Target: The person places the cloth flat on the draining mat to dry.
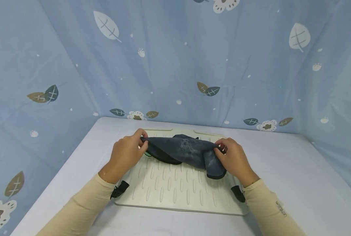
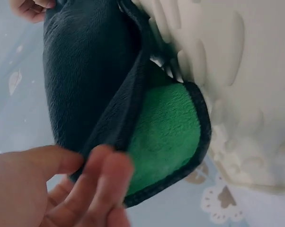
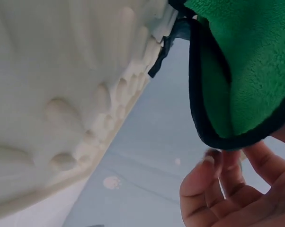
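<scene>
head view: the dark cloth is pinched along its edge by left hand and right hand above the cream board, whose side edges are flanked by broad white table.

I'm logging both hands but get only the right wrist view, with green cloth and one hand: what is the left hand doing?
Observer: The left hand pinches the opposite end of the cloth.
Operator: I see mostly green. What colour is the side facing the head camera?
Observer: Dark blue-grey.
Operator: Is anything at the left edge of the ribbed board?
Observer: Yes, a black fitting.
</scene>
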A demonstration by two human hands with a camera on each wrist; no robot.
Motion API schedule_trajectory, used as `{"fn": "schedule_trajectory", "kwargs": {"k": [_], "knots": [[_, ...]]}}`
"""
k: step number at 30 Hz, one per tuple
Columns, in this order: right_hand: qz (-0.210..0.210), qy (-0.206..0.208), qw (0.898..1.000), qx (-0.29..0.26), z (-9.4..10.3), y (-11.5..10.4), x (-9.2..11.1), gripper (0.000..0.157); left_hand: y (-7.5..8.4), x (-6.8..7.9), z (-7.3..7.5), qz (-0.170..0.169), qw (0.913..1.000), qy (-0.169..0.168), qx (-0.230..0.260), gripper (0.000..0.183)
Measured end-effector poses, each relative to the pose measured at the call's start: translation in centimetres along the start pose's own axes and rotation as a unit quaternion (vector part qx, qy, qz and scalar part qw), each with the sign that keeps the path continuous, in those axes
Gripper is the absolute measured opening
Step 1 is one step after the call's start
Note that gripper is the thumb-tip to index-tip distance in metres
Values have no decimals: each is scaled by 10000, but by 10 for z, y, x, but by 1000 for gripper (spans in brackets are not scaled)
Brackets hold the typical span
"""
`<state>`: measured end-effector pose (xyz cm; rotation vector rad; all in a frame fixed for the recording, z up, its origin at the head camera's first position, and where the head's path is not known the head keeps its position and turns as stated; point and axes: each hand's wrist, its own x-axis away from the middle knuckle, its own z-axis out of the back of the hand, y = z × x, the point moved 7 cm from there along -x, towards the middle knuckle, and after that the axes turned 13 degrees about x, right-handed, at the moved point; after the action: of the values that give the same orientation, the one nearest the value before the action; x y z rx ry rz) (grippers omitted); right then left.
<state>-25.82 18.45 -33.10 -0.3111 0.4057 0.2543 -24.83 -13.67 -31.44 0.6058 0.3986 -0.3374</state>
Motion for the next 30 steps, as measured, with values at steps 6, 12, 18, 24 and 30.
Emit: {"fn": "schedule_trajectory", "kwargs": {"k": [6, 12, 18, 24, 30], "knots": [[-76, -138, 9995, 278, -5, 2, 2, 15, -2, 3, -19, -41, 9970, -739, 215, 33], [-42, -191, 9992, 360, -9, 4, 1, 18, -1, 7, -30, -57, 9913, -1314, 92, 27], [33, -458, 9984, 342, -15, 3, 0, 24, -2, 10, -40, -146, 9852, -1695, -203, 21], [297, -991, 9946, 61, -24, 0, 1, 20, -2, 12, -44, -307, 9831, -1797, -163, 26], [1061, -1693, 9794, 280, -37, -11, 8, 9, -5, 15, -50, -301, 9785, -2032, -201, 34]]}}
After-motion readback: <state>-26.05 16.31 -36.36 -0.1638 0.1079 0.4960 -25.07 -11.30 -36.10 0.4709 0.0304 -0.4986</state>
